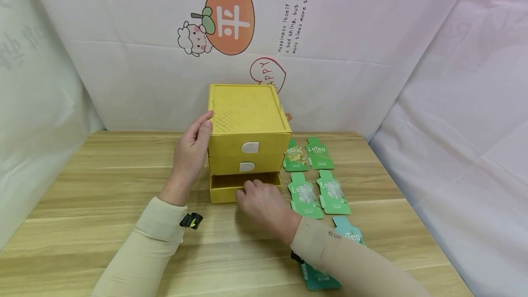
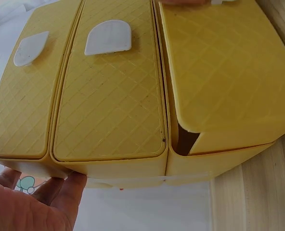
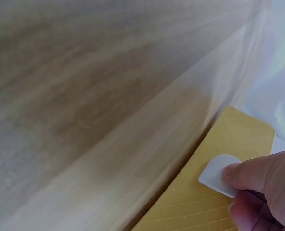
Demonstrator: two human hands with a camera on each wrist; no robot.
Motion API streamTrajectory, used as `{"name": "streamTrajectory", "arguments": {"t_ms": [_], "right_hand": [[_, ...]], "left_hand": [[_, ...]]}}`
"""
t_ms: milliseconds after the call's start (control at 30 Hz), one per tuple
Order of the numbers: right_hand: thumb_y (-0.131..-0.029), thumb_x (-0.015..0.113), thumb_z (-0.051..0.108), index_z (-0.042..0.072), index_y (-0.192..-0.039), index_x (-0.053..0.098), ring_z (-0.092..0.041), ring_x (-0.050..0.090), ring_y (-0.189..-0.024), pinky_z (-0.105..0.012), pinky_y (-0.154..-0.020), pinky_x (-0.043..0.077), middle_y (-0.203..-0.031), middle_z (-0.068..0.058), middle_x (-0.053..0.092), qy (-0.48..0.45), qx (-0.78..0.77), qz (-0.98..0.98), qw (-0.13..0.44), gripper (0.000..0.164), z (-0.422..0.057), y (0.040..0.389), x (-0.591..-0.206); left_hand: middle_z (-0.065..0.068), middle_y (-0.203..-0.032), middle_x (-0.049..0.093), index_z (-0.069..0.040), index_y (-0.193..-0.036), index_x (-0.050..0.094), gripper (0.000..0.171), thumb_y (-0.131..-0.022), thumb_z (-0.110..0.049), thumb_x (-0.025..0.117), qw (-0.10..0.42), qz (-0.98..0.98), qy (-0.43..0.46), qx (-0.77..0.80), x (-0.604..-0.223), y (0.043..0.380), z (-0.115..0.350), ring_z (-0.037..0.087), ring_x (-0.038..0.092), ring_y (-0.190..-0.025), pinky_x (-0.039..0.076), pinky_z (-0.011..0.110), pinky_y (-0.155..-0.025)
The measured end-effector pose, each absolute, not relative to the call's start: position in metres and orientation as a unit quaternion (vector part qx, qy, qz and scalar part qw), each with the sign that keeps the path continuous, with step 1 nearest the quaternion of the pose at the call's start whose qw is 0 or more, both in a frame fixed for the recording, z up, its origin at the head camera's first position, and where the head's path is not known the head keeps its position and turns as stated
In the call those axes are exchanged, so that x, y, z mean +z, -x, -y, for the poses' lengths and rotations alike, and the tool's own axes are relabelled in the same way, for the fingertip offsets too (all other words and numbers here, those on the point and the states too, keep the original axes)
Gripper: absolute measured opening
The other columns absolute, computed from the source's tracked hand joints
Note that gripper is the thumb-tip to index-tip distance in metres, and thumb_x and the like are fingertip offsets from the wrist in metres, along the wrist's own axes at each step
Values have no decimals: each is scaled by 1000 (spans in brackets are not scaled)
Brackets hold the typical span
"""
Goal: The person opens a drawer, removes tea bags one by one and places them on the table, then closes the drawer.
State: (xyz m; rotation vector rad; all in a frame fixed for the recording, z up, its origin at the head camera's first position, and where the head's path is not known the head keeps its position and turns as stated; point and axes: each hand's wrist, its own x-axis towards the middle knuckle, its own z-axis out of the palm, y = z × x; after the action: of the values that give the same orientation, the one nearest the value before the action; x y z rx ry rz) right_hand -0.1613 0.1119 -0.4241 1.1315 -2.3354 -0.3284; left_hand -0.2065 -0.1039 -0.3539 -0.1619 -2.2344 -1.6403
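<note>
A yellow box (image 1: pixel 247 109) with three stacked drawers stands on the table, its upper two drawers closed. The bottom drawer (image 1: pixel 223 195) is pulled partly out, and the visible part of its inside looks bare. My left hand (image 1: pixel 191 148) rests against the box's left side, thumb near the top front corner, fingers fairly straight. At the bottom drawer's front, my right hand (image 1: pixel 264 205) pinches the white pull tab (image 3: pixel 213 174). In the right wrist view the thumb lies on that tab with the other fingers curled beneath. The left wrist view shows white tabs on the closed drawers (image 2: pixel 109 96).
Several green LeTea packets (image 1: pixel 304 196) lie on the wooden table (image 1: pixel 103 205) to the right of the box. A teal packet (image 1: pixel 319 281) is partly hidden under my right forearm. White printed cloth (image 1: pixel 144 81) hangs behind and at both sides.
</note>
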Motion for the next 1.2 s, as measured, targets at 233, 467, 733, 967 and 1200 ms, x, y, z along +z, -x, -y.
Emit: {"name": "streamTrajectory", "arguments": {"t_ms": [233,467,733,967,1200], "right_hand": [[-92,66,-1,16,-78,62,-12,48,-59,-24,-45,46,-72,0,56,-408,-121,862,277,22,-110,170,-426],[-94,68,0,15,-79,64,-13,56,-62,-26,-46,50,-75,-1,59,-400,-118,864,284,21,-107,177,-428],[-97,67,2,14,-80,65,-15,59,-65,-29,-47,52,-78,-2,61,-392,-121,863,295,21,-105,185,-431],[-97,68,2,15,-80,64,-16,62,-70,-30,-48,53,-81,-2,63,-393,-117,857,313,22,-104,191,-433],[-97,69,3,15,-81,65,-15,64,-73,-29,-49,53,-84,-2,66,-389,-129,857,313,20,-103,193,-435]], "left_hand": [[-10,-158,51,-32,-154,54,55,-109,-59,40,177,793,55,-581,-354,206,104,16,45,-147,39,47,-119],[-11,-157,51,-32,-153,54,55,-109,-60,39,178,793,52,-580,-353,206,103,15,46,-147,39,47,-119],[-10,-158,51,-31,-154,54,55,-109,-59,39,178,793,54,-581,-353,205,103,15,45,-147,40,47,-118],[-10,-158,51,-31,-154,54,55,-109,-59,40,180,792,54,-580,-353,205,103,15,45,-147,40,47,-118],[-9,-158,51,-30,-154,55,55,-109,-58,40,181,793,51,-579,-353,206,103,15,46,-147,40,47,-118]]}}
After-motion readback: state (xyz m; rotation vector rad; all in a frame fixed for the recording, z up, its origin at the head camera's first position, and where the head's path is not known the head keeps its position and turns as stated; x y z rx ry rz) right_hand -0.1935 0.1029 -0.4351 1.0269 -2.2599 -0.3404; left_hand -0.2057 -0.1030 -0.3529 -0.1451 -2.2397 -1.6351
